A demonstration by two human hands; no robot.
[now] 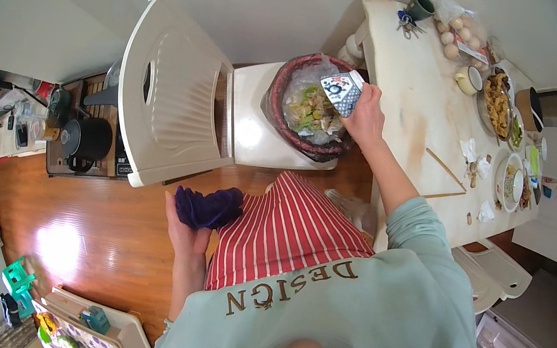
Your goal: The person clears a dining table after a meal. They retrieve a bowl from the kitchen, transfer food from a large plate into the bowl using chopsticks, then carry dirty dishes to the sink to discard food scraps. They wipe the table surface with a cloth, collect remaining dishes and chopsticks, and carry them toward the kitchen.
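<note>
My right hand (pixel 367 116) grips a white bowl (pixel 342 90) with a blue-and-red pattern. The bowl is tipped on its side above a lined waste basket (pixel 293 65) with a dark red rim. Inside the clear liner lie food scraps (pixel 312 111), with green and yellow bits among crumpled paper. The basket stands on the white seat of a chair (pixel 246 137). Lower left, my left hand (pixel 186 236) holds a bunched dark purple cloth (pixel 208 207) beside my red striped apron (pixel 291 226).
Right of the basket, a pale table (pixel 411 85) bears chopsticks (pixel 444 168), a dish of brown food (pixel 496 103), a cream mug (pixel 469 80), a bag of eggs (pixel 462 36) and crumpled tissues (pixel 486 212). The chair's tall back (pixel 180 95) rises at left, near a black pot (pixel 87 142).
</note>
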